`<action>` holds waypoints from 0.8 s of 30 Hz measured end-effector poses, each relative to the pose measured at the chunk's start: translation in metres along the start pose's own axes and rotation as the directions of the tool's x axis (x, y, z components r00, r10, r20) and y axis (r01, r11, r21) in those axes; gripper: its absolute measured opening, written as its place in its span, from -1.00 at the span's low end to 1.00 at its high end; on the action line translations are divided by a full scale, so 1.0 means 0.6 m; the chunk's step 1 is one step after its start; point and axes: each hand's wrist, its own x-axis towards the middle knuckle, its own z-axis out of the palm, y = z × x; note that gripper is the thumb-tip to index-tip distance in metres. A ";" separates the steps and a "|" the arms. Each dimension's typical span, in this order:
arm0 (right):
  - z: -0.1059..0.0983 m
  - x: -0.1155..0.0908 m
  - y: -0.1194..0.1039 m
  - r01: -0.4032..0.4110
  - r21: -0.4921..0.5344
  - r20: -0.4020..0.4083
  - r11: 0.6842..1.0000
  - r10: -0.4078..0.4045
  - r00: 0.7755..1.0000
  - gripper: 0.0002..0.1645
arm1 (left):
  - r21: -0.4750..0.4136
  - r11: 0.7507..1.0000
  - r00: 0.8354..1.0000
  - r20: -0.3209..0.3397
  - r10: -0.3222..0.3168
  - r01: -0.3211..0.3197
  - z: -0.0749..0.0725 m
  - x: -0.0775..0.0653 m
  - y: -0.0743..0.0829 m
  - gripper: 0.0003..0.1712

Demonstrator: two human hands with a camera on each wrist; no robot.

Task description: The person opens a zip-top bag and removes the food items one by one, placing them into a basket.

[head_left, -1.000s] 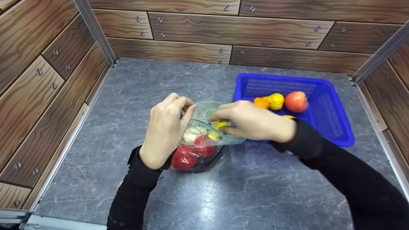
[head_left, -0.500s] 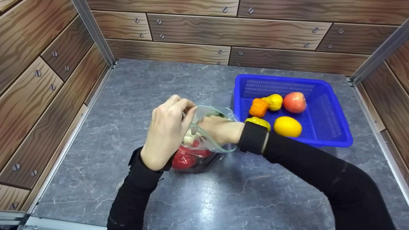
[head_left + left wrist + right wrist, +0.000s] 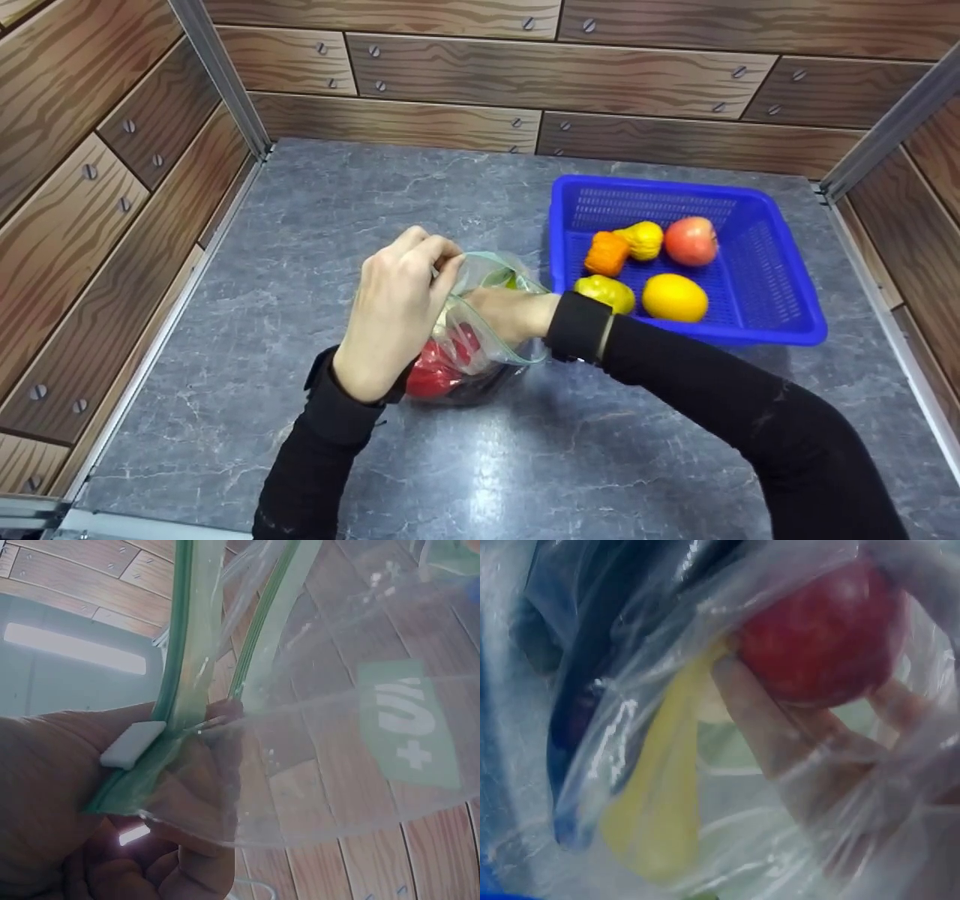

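Note:
My left hand (image 3: 401, 304) pinches the rim of a clear zip bag (image 3: 480, 349) at one end of its green seal. In the left wrist view, a white slider (image 3: 133, 745) sits on the seal beside the thumb. My right hand (image 3: 502, 311) reaches inside the bag through its mouth, mostly behind plastic. The right wrist view shows its fingers and thumb around a red round fruit (image 3: 825, 637); one fingertip is by the top of a yellow elongated piece (image 3: 660, 795). A dark, long, glossy piece (image 3: 581, 735) lies left of it. Red pieces (image 3: 431, 371) show through the bag.
A blue basket (image 3: 806, 285) stands to the right, holding an orange pepper-like piece (image 3: 607, 253), a yellow gourd-like piece (image 3: 642, 240), a red apple (image 3: 691, 241), a yellow-green piece (image 3: 604, 292) and a yellow lemon-like fruit (image 3: 675, 298). Wood-patterned walls (image 3: 442, 67) border the grey table (image 3: 360, 180).
The right hand has gone from the bag's mouth, where it held a yellow piece, down into the bag. The left hand keeps its pinch on the rim.

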 end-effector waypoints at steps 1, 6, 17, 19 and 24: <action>0.000 -0.001 0.000 0.004 0.010 -0.014 1.000 -0.004 1.000 -0.73 | 0.001 1.000 1.000 -0.002 0.001 -0.001 0.000 0.000 -0.001 -0.95; -0.017 -0.010 -0.007 -0.064 -0.005 -0.050 0.998 0.064 0.997 -0.62 | 0.010 1.000 1.000 -0.018 0.004 -0.004 -0.001 0.001 -0.003 -0.95; -0.067 -0.089 -0.027 0.060 -0.053 -0.294 0.997 -0.073 0.953 -0.37 | 0.021 0.999 0.999 -0.024 -0.037 0.038 -0.006 0.003 -0.008 -0.93; -0.075 -0.108 -0.031 0.066 -0.032 -0.335 0.997 -0.073 0.939 -0.26 | 0.023 0.999 0.999 -0.026 -0.043 0.044 -0.006 0.003 -0.009 -0.94; -0.094 -0.159 -0.037 0.087 0.002 -0.418 0.996 -0.078 0.905 -0.29 | 0.024 0.998 0.998 -0.028 -0.054 0.055 -0.004 0.004 -0.010 -0.94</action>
